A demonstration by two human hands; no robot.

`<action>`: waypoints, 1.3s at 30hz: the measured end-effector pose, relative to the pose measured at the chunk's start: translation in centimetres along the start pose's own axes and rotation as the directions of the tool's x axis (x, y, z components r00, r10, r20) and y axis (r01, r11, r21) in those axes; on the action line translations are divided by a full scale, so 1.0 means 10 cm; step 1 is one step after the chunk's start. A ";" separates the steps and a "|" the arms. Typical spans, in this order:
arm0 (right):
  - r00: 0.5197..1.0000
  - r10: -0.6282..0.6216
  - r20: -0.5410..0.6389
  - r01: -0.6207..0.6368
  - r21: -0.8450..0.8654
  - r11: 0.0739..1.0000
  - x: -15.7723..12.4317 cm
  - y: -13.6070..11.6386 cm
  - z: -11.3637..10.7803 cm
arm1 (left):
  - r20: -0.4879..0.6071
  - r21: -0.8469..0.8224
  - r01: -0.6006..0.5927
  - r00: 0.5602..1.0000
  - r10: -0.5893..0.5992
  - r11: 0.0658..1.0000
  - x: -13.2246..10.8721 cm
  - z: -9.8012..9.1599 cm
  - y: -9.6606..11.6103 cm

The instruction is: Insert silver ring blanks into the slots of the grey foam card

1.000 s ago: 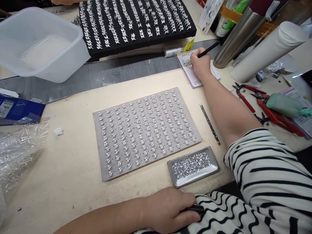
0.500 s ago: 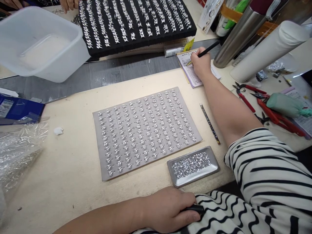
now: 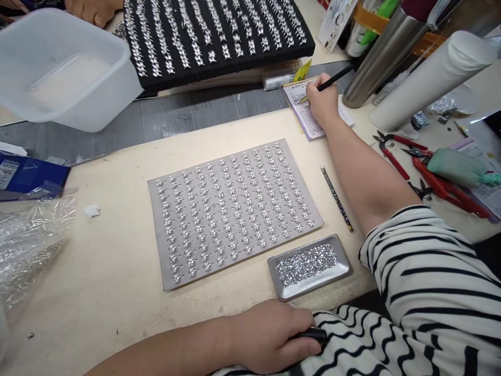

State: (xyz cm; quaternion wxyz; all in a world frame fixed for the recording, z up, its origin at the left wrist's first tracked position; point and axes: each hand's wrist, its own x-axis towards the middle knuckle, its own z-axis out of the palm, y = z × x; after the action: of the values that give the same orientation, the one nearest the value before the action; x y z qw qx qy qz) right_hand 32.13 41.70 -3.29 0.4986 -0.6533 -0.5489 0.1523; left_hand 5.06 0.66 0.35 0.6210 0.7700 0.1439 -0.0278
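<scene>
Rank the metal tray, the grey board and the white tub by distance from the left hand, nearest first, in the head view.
1. Metal tray, just ahead of the left hand, slightly right.
2. Grey board, further ahead, mid-table.
3. White tub, far back on the left.

Two own hands, left hand (image 3: 270,334) and right hand (image 3: 323,102), one co-worker's hand (image 3: 92,10), one pen (image 3: 334,79), one black object (image 3: 313,334), one notepad (image 3: 309,120), one grey card of silver pieces (image 3: 155,209), one black board (image 3: 235,67), one metal tray (image 3: 344,265), one plastic tub (image 3: 90,112), one steel flask (image 3: 381,55), one white roll (image 3: 430,78)
</scene>
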 end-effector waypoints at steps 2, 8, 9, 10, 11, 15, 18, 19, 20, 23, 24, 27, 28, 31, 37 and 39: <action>1.000 0.004 0.009 -0.004 0.000 1.000 0.01 0.01 0.00 | 0.003 -0.005 -0.001 1.000 0.001 1.000 0.00 -0.01 0.00; 1.000 0.011 0.001 -0.011 -0.008 1.000 0.03 0.04 0.01 | 0.018 -0.004 0.004 1.000 -0.004 1.000 0.01 -0.02 0.00; 1.000 0.010 -0.003 -0.010 -0.008 1.000 0.03 0.04 0.01 | 0.021 -0.003 0.005 1.000 -0.005 1.000 0.01 -0.02 0.00; 1.000 0.007 -0.006 -0.007 -0.007 1.000 0.03 0.04 0.01 | 0.024 -0.001 0.008 1.000 -0.008 1.000 0.01 -0.02 0.00; 1.000 0.005 -0.007 -0.005 -0.006 1.000 0.03 0.04 0.01 | 0.025 0.001 0.011 1.000 -0.011 1.000 0.01 -0.02 0.01; 1.000 0.003 -0.008 -0.003 0.002 1.000 0.02 0.03 0.01 | 0.027 0.004 0.016 1.000 -0.016 1.000 0.01 -0.01 0.00; 1.000 0.005 -0.017 -0.005 0.013 1.000 0.01 0.02 0.01 | 0.020 -0.001 0.004 1.000 -0.004 1.000 0.01 -0.01 0.00; 1.000 0.004 -0.016 -0.004 0.015 1.000 0.01 0.02 0.01 | 0.015 0.000 0.003 1.000 -0.003 1.000 0.01 -0.01 -0.01; 1.000 0.003 -0.015 -0.003 0.016 1.000 0.01 0.02 0.01 | 0.011 0.001 0.001 1.000 -0.001 1.000 0.01 0.00 -0.01; 1.000 0.004 -0.013 -0.004 0.016 1.000 0.01 0.01 0.01 | 0.006 0.001 -0.001 1.000 0.001 1.000 0.01 0.00 -0.01; 1.000 0.006 -0.014 -0.005 0.016 1.000 0.01 0.01 0.01 | 0.006 0.001 -0.001 1.000 0.001 1.000 0.00 0.00 -0.01; 1.000 0.008 -0.014 -0.008 0.014 1.000 0.00 0.00 0.01 | 0.004 0.005 -0.001 1.000 0.001 1.000 0.01 0.00 -0.01; 1.000 0.007 -0.015 -0.007 0.012 1.000 0.00 0.00 0.01 | 0.004 0.005 -0.002 1.000 0.002 1.000 0.01 0.00 -0.01; 1.000 0.000 -0.019 0.000 0.002 1.000 -0.01 0.00 0.01 | 0.007 0.003 -0.002 1.000 0.002 1.000 0.01 0.00 -0.01; 1.000 0.004 -0.010 -0.004 -0.010 1.000 0.00 0.03 0.01 | 0.005 0.001 0.006 1.000 -0.006 1.000 0.00 -0.01 0.00; 1.000 0.004 -0.012 -0.004 -0.017 1.000 0.01 0.03 0.01 | 0.007 -0.003 0.010 1.000 -0.010 1.000 0.00 -0.01 0.01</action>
State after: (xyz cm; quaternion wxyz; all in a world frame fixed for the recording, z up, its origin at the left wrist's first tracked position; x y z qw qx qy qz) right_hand 32.28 41.86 -3.58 0.4959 -0.6596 -0.5460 0.1445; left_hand 5.07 0.77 0.46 0.6224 0.7683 0.1456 -0.0333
